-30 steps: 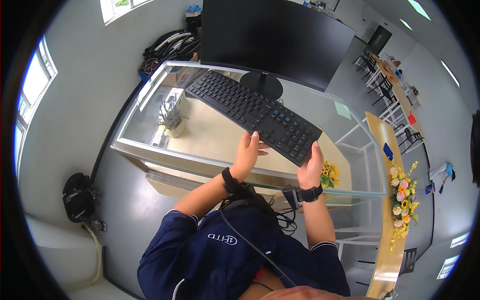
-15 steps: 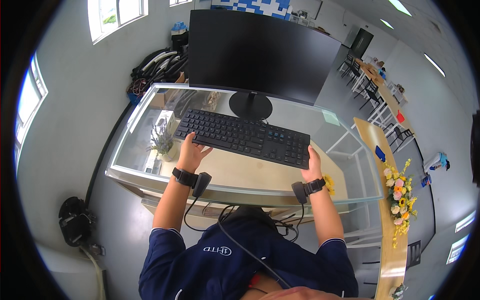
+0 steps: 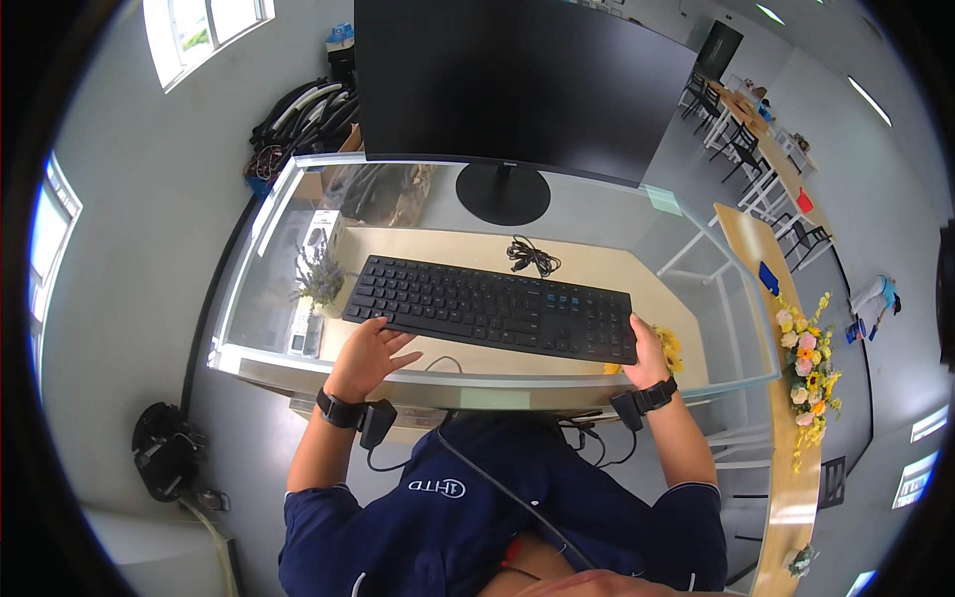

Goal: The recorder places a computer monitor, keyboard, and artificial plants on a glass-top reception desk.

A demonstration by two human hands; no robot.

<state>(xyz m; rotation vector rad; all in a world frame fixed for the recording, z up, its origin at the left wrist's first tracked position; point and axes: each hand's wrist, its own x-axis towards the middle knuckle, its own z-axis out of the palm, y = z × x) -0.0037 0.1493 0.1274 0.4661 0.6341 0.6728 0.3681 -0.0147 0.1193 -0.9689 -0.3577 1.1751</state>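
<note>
A black full-size keyboard [image 3: 477, 310] spans the space between my two hands, over the glass-topped counter [image 3: 597, 214]. My left hand [image 3: 368, 360] holds its near left edge, the thumb against the rim and some fingers reaching out past the front. Around the right end my right hand [image 3: 649, 353] is closed, thumb on the near corner. I cannot tell whether the keyboard touches the glass. Behind it lies a coiled black cable [image 3: 533, 256]. A large dark monitor [image 3: 517, 85] stands beyond on a round black base [image 3: 502, 195].
To the left are a potted lavender plant [image 3: 318, 279] and a white box [image 3: 323, 229]. Yellow flowers [image 3: 667, 348] show by my right hand. At right a long wooden table [image 3: 786, 517] carries a bouquet [image 3: 808, 368]. Farther off, a person [image 3: 875, 300] bends over.
Both hands have brought the keyboard lower and nearer to me, slightly right. The coiled cable behind it has come into sight. The view has tipped down a little.
</note>
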